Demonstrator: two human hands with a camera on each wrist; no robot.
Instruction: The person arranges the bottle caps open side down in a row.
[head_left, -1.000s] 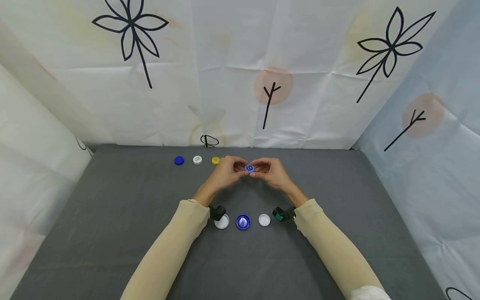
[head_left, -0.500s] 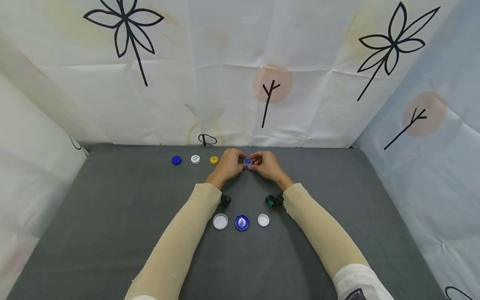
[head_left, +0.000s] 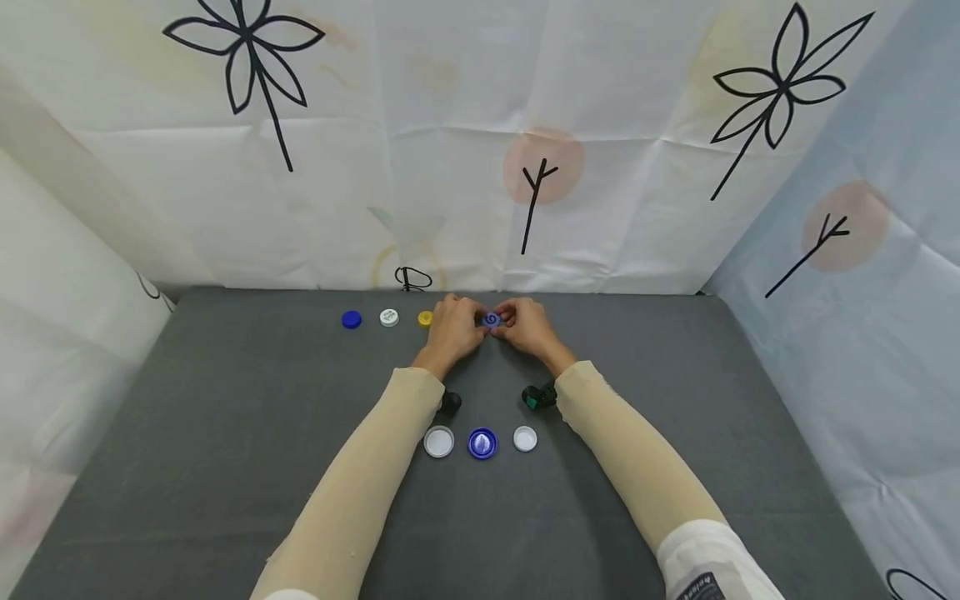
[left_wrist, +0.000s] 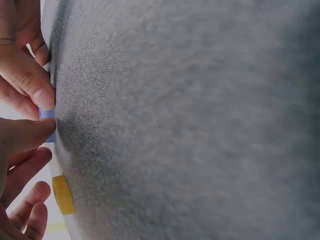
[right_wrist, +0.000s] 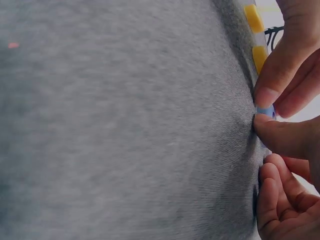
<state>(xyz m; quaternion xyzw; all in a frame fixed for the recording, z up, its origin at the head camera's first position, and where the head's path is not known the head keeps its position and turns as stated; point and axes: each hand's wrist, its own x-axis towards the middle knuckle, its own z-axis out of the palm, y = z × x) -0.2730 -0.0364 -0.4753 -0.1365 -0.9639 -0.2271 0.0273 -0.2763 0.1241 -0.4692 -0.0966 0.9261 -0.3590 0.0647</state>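
Left hand (head_left: 453, 327) and right hand (head_left: 529, 326) are both pinching the same small blue cap (head_left: 491, 320), one from each side, thumbs up against its rim. Spare fingers on the right hand are curled in loosely. That cap sits pretty much straight beyond the big blue lid (head_left: 482, 443), way over toward the back of the table; hard to tell if its underside touches the cloth. It's a round, plasticky disc with a mark on top that's too small to read.

Using that big blue lid as the landmark: it's round with a raised rim and a pale middle. Just left of it is a wide white lid (head_left: 438, 442), just right a smaller white lid (head_left: 525, 438), both shallow and rimmed. Far beyond it and off to the left, there's a plain blue cap (head_left: 351, 319), a white cap (head_left: 388, 317) and a yellow cap (head_left: 425, 318), partly behind the left hand. Everything's on matte grey tablecloth (head_left: 225, 458), finely ribbed up close.
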